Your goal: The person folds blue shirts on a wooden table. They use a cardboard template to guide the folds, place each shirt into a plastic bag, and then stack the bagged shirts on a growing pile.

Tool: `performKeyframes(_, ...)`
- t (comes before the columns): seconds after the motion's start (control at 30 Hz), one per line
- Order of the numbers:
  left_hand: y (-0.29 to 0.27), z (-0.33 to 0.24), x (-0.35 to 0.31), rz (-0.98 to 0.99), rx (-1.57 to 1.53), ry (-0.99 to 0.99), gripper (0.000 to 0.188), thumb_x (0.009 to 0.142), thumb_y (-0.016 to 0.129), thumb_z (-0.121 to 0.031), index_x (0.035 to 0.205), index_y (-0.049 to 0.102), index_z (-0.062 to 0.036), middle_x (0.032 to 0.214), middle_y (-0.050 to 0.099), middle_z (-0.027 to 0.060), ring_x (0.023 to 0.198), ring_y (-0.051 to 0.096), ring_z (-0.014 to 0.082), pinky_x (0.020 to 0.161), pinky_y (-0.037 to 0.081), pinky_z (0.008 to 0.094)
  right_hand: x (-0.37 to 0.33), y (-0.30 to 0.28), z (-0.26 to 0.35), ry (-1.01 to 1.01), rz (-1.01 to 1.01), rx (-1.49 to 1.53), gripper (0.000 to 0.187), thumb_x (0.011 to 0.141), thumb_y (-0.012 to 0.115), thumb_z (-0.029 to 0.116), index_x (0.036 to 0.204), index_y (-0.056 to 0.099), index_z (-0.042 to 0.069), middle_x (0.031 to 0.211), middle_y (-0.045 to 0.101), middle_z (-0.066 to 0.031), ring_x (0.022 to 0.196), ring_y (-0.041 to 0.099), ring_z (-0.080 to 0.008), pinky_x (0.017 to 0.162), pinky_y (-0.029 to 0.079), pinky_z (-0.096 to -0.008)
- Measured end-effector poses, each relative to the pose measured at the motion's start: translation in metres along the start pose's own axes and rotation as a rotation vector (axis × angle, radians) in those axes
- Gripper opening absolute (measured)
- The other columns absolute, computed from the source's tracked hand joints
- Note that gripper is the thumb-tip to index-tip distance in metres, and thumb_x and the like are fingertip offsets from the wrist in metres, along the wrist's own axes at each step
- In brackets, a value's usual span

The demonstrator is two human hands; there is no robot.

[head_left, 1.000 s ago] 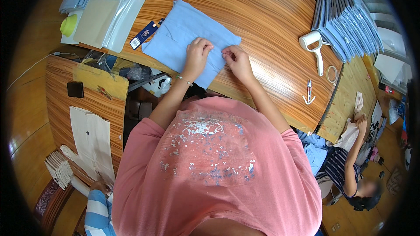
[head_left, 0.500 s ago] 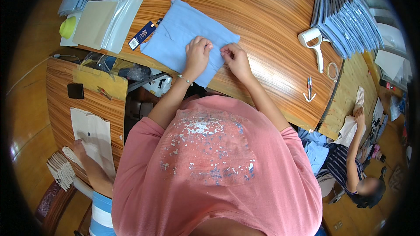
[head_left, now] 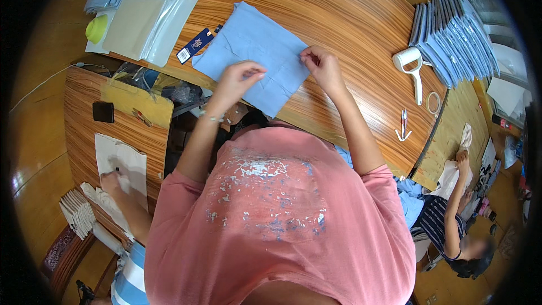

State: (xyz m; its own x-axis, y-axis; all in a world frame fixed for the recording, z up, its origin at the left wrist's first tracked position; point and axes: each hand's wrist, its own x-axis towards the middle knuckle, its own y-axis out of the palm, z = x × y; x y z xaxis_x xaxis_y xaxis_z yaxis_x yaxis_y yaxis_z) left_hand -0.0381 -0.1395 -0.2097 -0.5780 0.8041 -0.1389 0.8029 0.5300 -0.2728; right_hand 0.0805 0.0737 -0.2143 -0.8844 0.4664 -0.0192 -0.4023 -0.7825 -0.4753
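Observation:
A light blue folded garment (head_left: 262, 51) lies flat on the wood-grain table in front of me, with a dark blue hang tag (head_left: 195, 46) at its left edge. My left hand (head_left: 236, 83) hovers over its near left part, fingers loosely bent and a gap between thumb and forefinger. Nothing shows in that hand. At the garment's right corner is my right hand (head_left: 326, 69), thumb and fingertips pinched together. Whether they grip the cloth's edge or something tiny, I cannot tell.
Bagged blue garments (head_left: 451, 36) are stacked at the far right, near a white lint roller (head_left: 410, 68), a tape ring (head_left: 433, 103) and small snips (head_left: 403, 121). Clear bags (head_left: 161, 31) lie at left. Co-workers handle pale cloth (head_left: 127, 164) on the left and right.
My left hand has lifted off the cloth and moved left and nearer, its fingers loosening. My right hand has shifted slightly along the garment's right edge towards the corner.

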Motion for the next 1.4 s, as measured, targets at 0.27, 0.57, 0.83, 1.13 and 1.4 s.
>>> performKeyframes(0.27,0.055,0.016,0.025,-0.216,0.475,0.367,0.012,0.076,0.066,-0.016,0.084,0.065,-0.0072,0.086,0.061,0.0059,0.085,0.055,0.0257,0.078,0.043,0.0370,-0.108,-0.112,-0.113,0.152,-0.806,-0.756,0.037,0.080,0.067,0.024,0.109,0.057,0.003,0.112,0.053,-0.0151,0.104,0.047,-0.0323,0.086,0.039,-0.0445)
performKeyframes(0.57,0.056,0.021,0.042,-0.159,0.476,0.306,0.010,0.080,0.062,-0.014,0.078,0.061,-0.0041,0.081,0.059,0.0086,0.081,0.056,0.0280,0.073,0.043,0.0392,-0.186,-0.156,-0.155,0.429,-0.686,-0.893,0.031,0.083,0.064,0.027,0.099,0.058,0.002,0.092,0.059,-0.0147,0.090,0.054,-0.0348,0.078,0.043,-0.0435)
performKeyframes(0.83,0.054,0.027,0.048,-0.106,0.422,0.237,0.013,0.082,0.059,-0.014,0.079,0.059,-0.0013,0.079,0.058,0.0120,0.079,0.056,0.0304,0.071,0.044,0.0403,-0.092,-0.038,-0.021,0.274,-0.166,-0.165,0.027,0.081,0.066,0.016,0.099,0.052,0.003,0.085,0.063,-0.0160,0.074,0.062,-0.0244,0.065,0.048,-0.0365)
performKeyframes(1.13,0.053,0.018,0.043,-0.083,0.440,0.255,0.012,0.081,0.061,-0.011,0.080,0.060,0.0007,0.080,0.058,0.0130,0.077,0.057,0.0286,0.068,0.045,0.0355,-0.060,0.016,0.005,0.155,-0.020,-0.365,0.028,0.076,0.067,0.025,0.095,0.062,0.004,0.082,0.066,-0.0138,0.074,0.064,-0.0311,0.065,0.051,-0.0398)
performKeyframes(1.4,0.056,0.027,0.050,-0.105,0.425,0.213,0.011,0.081,0.061,-0.013,0.076,0.061,-0.0026,0.080,0.060,0.0123,0.079,0.058,0.0315,0.071,0.045,0.0406,-0.048,0.027,0.008,0.191,0.041,-0.419,0.029,0.075,0.065,0.030,0.093,0.063,0.008,0.079,0.067,-0.0138,0.072,0.064,-0.0316,0.063,0.050,-0.0415)
